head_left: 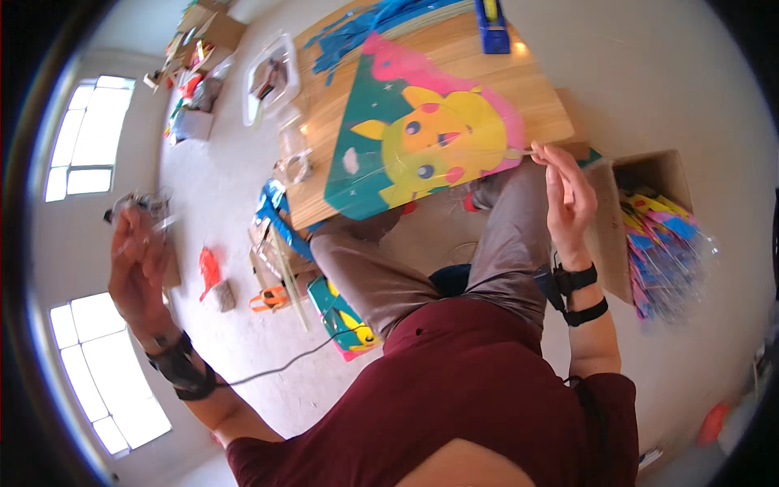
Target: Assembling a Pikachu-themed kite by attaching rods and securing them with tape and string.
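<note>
A triangular kite-like sheet (pixel 442 134) lies across the table in front of me, green and pink with a big yellow cartoon figure. My right hand (pixel 568 191) is at its right corner, thumb and forefinger pinched on a thin pale strand. A faint streak, seemingly that strand, crosses the sheet toward the left. Raised well off to the left, apart from the table, my left hand (pixel 139 272) has its fingers drawn together. Blur hides what they hold; something clear and shiny shows beside the fingertips.
Blue strips (pixel 349 36) and a blue tape dispenser (pixel 492 28) lie on the wooden table (pixel 531 97). At right, a cardboard box (pixel 613 235) holds printed packets. A white bin (pixel 272 77) and a tape roll (pixel 297 168) are at left; a cable (pixel 280 369) trails from my left wrist.
</note>
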The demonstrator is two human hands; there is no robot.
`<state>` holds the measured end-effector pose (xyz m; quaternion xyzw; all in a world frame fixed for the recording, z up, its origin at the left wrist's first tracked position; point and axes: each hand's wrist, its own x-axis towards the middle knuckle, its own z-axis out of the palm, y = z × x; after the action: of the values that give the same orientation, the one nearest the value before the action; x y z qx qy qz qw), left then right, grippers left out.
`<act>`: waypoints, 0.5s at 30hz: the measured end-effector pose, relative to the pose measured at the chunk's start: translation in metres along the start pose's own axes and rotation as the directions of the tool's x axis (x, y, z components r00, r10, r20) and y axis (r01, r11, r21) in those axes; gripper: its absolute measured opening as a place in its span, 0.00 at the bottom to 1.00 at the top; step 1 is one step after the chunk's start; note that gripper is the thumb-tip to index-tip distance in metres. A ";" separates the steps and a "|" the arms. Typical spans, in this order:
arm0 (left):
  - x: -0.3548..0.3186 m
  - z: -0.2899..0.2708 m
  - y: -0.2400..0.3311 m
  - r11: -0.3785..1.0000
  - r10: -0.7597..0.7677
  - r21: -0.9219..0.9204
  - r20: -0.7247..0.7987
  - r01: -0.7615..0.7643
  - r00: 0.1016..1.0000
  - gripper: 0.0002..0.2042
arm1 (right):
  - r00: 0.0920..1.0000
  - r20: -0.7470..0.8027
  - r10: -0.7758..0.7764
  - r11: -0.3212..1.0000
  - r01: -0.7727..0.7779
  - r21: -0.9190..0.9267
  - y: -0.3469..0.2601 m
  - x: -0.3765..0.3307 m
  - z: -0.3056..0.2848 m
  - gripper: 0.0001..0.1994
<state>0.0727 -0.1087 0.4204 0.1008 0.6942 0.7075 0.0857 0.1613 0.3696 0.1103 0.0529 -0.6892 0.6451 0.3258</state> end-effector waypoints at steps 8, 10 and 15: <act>0.049 0.004 0.097 0.743 -0.110 0.669 0.142 -0.014 0.984 0.22 | 0.836 0.449 -0.316 0.793 0.492 -0.358 0.029 -0.041 0.032 0.23; 0.054 0.014 0.106 0.571 -0.233 0.821 0.187 -0.021 0.954 0.24 | 0.810 0.500 -0.306 0.766 0.521 -0.377 0.038 -0.051 0.034 0.26; 0.064 0.036 0.114 0.404 -0.220 0.913 0.149 -0.049 0.964 0.28 | 0.778 0.559 -0.289 0.755 0.544 -0.367 0.048 -0.069 0.036 0.29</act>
<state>0.0226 -0.0594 0.5365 0.1816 0.9544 0.1922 0.1386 0.1778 0.3197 0.0349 0.2761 -0.8606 0.3140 0.2907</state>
